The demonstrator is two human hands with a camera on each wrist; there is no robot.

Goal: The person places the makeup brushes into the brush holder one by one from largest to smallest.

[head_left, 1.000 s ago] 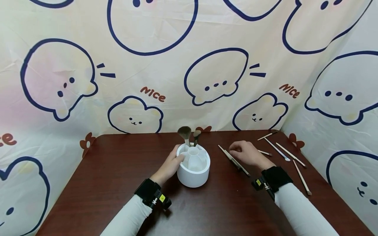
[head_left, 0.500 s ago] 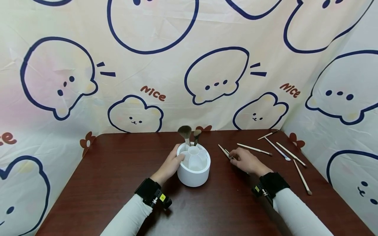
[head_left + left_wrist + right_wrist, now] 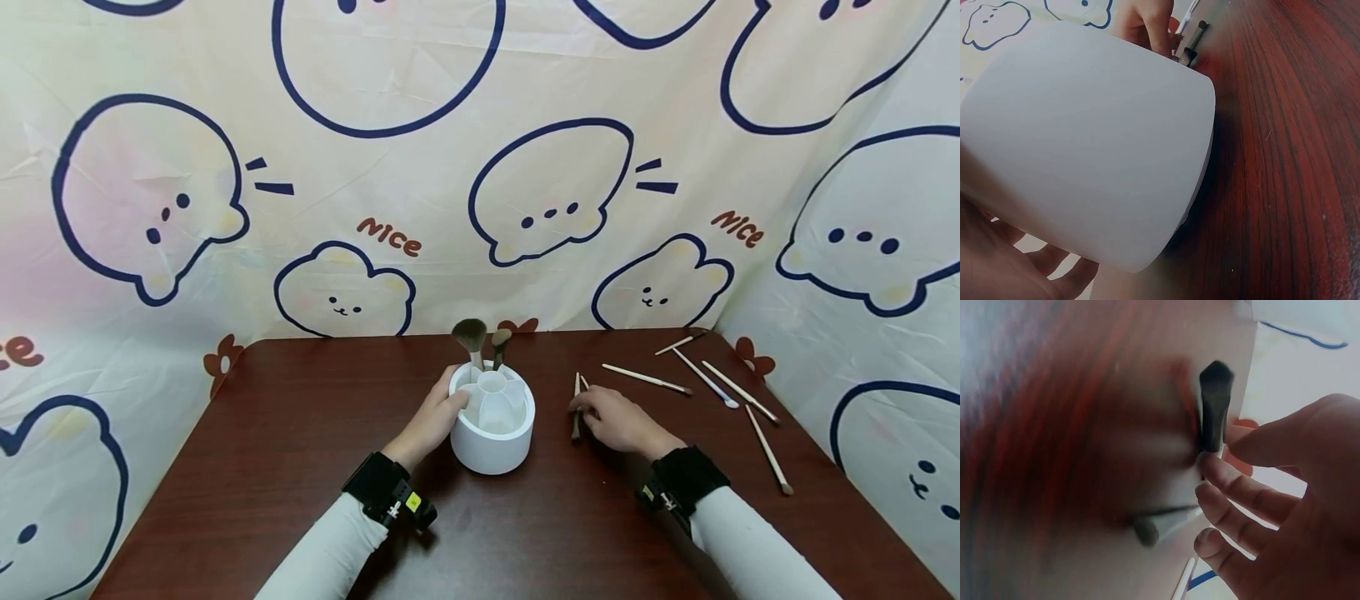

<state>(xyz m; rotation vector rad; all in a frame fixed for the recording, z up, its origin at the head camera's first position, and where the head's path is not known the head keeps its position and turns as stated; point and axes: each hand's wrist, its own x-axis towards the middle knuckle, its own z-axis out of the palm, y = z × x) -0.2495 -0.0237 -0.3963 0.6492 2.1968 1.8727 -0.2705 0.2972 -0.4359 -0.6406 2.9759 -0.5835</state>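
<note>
My left hand grips the side of a round white brush holder, thumb at the rim. A large fluffy makeup brush and a smaller one stand in its back part, bristles up. To its right, my right hand pinches a makeup brush by thumb and fingertips, close over the table. That brush's dark bristles point toward the person and its pale handle away. A second loose brush lies beside the fingers in the right wrist view; in the head view the hand mostly hides it.
Farther right on the dark wooden table lie several more slim brushes, among them a pale-handled brush and a white one. Another brush lies near the right edge. A patterned cloth hangs behind the table.
My right hand has come down onto the pair of brushes, pinched one and turned it from slanting to nearly straight away from the person. My left hand and the holder stay put.
</note>
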